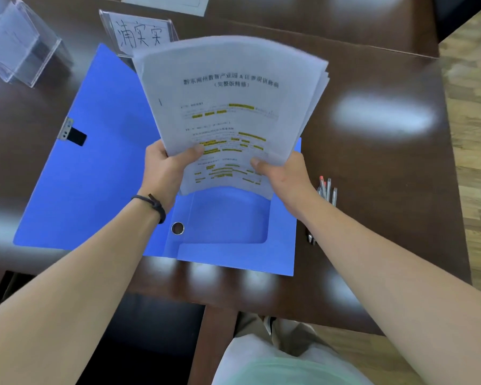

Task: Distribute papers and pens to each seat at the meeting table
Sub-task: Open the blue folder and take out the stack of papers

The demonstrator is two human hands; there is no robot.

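Above the open blue folder (100, 173), the left hand (161, 173) and right hand (282, 176) pinch the papers' (228, 107) near corners, long axis running away, pens (326, 194) right of the folder.

Both hands hold a paper stack (228, 107) above the open blue folder (100, 173): left hand (164, 168) grips its lower left edge, right hand (283, 173) its lower right. Pens (327, 191) lie just right of the folder; a name card (140, 33) stands behind it.
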